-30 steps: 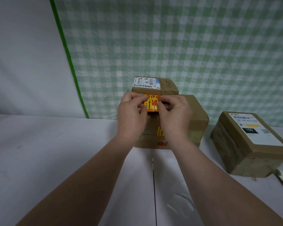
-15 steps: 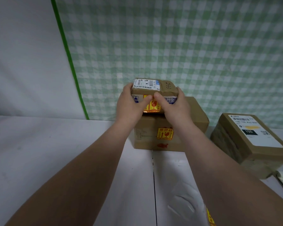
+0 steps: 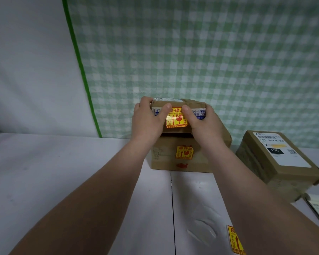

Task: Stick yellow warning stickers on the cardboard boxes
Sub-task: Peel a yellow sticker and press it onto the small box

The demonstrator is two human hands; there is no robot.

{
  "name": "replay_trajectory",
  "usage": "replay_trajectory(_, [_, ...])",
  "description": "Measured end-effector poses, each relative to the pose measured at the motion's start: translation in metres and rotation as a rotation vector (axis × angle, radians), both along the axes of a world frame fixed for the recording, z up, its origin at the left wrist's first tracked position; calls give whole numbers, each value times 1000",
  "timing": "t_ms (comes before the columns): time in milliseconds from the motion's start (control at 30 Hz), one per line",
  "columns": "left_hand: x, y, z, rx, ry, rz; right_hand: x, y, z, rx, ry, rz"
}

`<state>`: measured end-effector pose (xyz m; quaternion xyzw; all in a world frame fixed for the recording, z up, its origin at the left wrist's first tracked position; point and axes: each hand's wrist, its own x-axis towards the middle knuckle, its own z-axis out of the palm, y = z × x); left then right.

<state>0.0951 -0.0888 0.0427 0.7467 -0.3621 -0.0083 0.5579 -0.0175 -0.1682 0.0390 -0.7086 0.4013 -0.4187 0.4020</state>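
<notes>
Both hands are on it: the left hand [image 3: 147,122] and right hand [image 3: 204,122] clamp the small brown cardboard box [image 3: 191,104] from either end, fingers curled over its sides, thumbs laid on the front face. That's a firm two-handed grip, closed round the box.

Right between the thumbs, dead centre of the grip, sits a yellow-and-red warning sticker [image 3: 176,120], already on the front face and looking flat.

At six o'clock from the grip, directly under the small box, is the larger brown cardboard box [image 3: 166,162], and it carries its own yellow warning sticker [image 3: 184,152] on the front. Whether the small box rests on it or hangs just above, I can't tell; a dark band shows between them.

So two boxes labelled, by my reckoning.

Out at four o'clock, well apart, the third brown cardboard box [image 3: 261,168] with a white shipping label [image 3: 282,151] on top shows no yellow on the faces in view. That one looks left to do.

Down at five o'clock, near the frame's lower edge, a loose yellow sticker [image 3: 235,240] lies on the white surface [image 3: 63,172], partly hidden by the right forearm [image 3: 265,208]. It is likely the next one.
</notes>
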Motion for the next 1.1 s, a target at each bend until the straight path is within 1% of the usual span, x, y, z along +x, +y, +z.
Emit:
replay_trajectory(200, [-2,2,-2,38,-64,-12,1,2,-1,-87,54,-14])
replay_trajectory(667, [5,9,-4,62,-85,-78,-11,-6,-10,-47,74,97])
replay_trajectory(900, [13,16,-2,71,-71,-167,-17,-9,-6,-71,80,127])
replay_trajectory(1100, [9,23,-12,48,-42,-218,-18,-4,-7,-167,228,89])
